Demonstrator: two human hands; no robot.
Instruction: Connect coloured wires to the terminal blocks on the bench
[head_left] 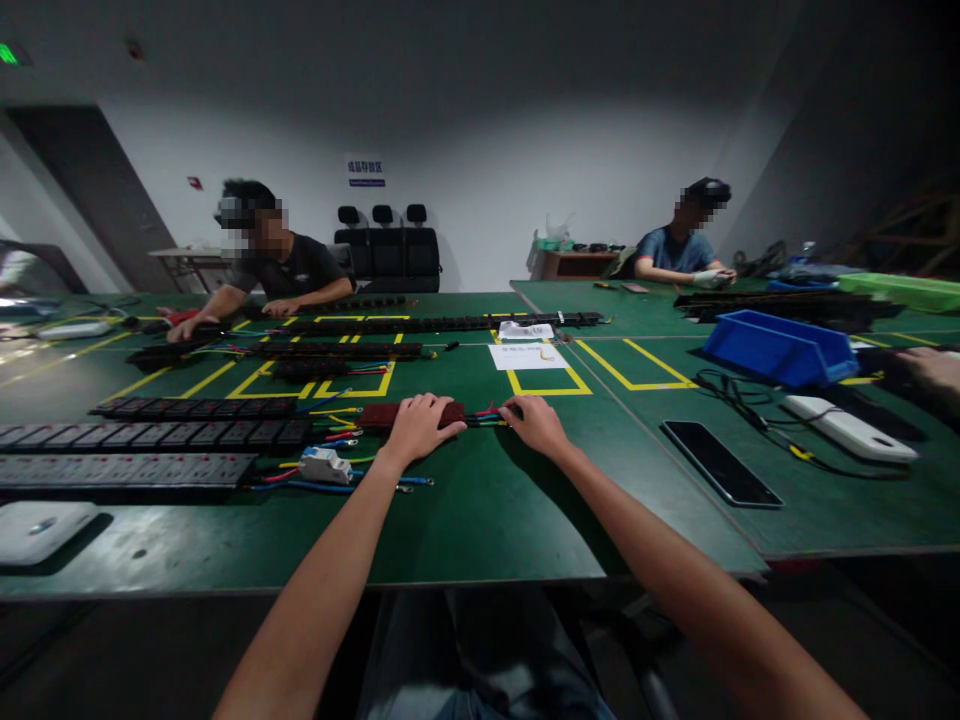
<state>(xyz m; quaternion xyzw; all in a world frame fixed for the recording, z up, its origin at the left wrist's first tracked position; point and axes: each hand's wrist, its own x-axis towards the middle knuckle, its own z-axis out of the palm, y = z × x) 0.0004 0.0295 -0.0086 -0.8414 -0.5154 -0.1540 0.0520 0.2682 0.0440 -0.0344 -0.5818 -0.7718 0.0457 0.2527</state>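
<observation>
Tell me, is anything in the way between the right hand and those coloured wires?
Nothing visible is: the right hand has its fingertips at the ends of the coloured wires. The left hand lies over the dark red piece at their other end, and the phone lies off to the right.

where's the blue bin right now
In the head view, the blue bin sits on the right side of the green table, just beyond the white device and the black cables.
</observation>
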